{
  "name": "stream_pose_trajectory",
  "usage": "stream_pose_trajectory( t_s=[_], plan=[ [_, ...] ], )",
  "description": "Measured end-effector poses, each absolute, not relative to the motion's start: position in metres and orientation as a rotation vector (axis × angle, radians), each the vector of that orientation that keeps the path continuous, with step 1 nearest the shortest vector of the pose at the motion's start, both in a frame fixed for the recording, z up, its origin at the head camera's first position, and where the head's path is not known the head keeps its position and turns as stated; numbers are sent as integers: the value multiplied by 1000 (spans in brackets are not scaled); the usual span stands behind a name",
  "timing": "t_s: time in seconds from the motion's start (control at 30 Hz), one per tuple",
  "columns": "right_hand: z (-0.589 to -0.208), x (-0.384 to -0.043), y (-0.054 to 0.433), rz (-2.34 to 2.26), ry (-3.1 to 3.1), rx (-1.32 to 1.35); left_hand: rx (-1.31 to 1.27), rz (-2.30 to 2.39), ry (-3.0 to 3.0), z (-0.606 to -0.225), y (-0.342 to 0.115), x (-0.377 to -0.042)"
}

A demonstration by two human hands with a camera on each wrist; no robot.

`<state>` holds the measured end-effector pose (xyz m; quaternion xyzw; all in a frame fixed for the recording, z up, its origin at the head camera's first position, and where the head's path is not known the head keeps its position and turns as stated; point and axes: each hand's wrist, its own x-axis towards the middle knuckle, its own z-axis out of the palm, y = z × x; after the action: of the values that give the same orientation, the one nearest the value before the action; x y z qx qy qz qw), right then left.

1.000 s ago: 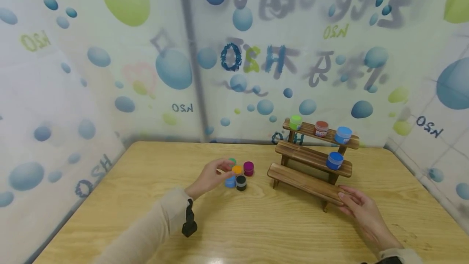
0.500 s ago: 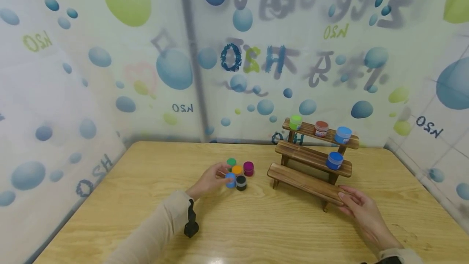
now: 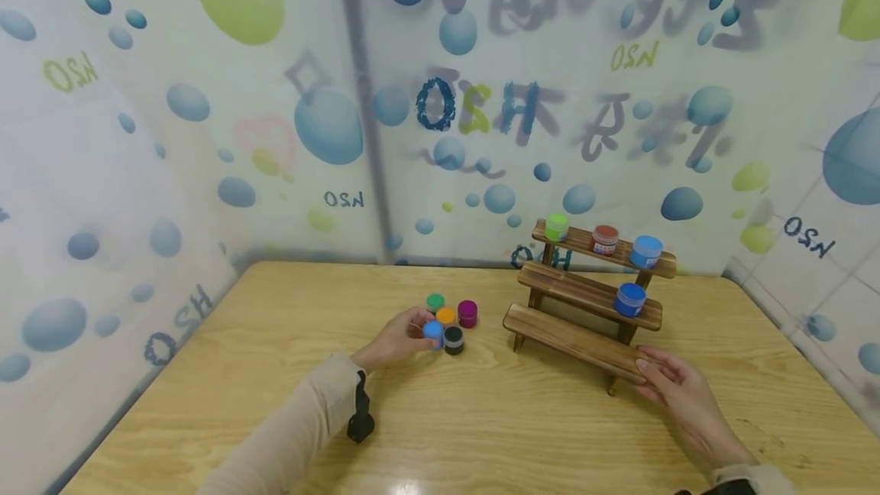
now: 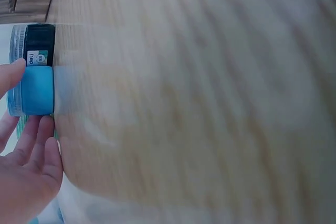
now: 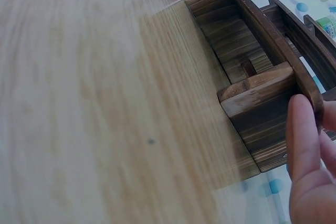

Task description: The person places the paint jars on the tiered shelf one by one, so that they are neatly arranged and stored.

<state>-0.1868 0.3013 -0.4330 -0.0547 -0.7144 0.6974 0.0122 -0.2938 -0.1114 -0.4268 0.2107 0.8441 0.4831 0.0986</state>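
Note:
My left hand (image 3: 395,338) has its thumb and fingers around a light blue paint jar (image 3: 432,333) on the table. In the left wrist view, the thumb touches the top side of this blue jar (image 4: 38,90), with a black jar (image 4: 40,44) right beside it. Orange (image 3: 445,317), green (image 3: 435,302) and purple (image 3: 467,314) jars stand close by. At the right, my right hand (image 3: 681,396) pinches the end of the lowest step of a three-step wooden rack (image 3: 564,335). The right wrist view has the thumb and fingers at that step's edge (image 5: 302,80).
Lime green (image 3: 557,228), brown-red (image 3: 606,239) and light blue (image 3: 646,251) jars stand on the rack's top step. A darker blue jar (image 3: 629,299) is at the right of the middle step. A printed curtain (image 3: 481,197) hangs behind the wooden table (image 3: 481,426).
My left hand has come down from above the orange jar to the light blue jar and closed around it. The right hand stays at the rack's lowest step.

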Motion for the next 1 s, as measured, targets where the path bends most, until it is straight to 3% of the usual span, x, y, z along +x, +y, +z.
stream_pose_trajectory(
  t_s=[1.0],
  plan=[
    [-433,-186,301,2241,-2165,-164,522,1459,2507,-424,-112,-293]
  ],
)
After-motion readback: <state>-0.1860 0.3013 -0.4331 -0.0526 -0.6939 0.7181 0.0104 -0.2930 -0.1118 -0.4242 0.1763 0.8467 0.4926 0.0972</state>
